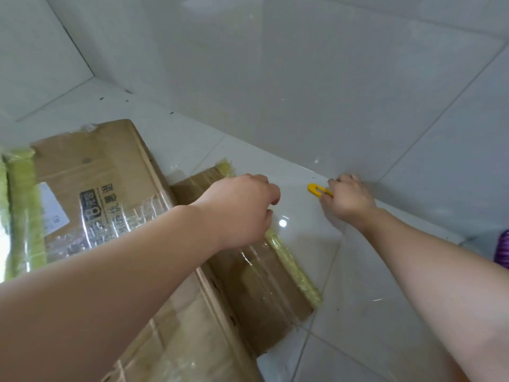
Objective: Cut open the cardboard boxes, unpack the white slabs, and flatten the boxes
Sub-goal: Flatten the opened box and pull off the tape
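**Cardboard under tape, cutter in hand**

Cardboard, brown and shiny with clear tape, lies flat on the tiled floor in the room's corner: a large printed box at left, and a smaller taped flap stretching toward the viewer with yellow-green tape along its edge. It likely handles light and stiff, but the glossy film looks slippery, so a bare edge or fold seems the better hold. No white slabs show.

The left hand hovers over the flap's far end, fingers curled inward; I cannot tell whether they pinch anything. The right hand is clenched around a yellow cutter near the wall, blade pointing left.

The tile looks slick, so the cardboard may slide. A purple object peeks in at right, well apart.
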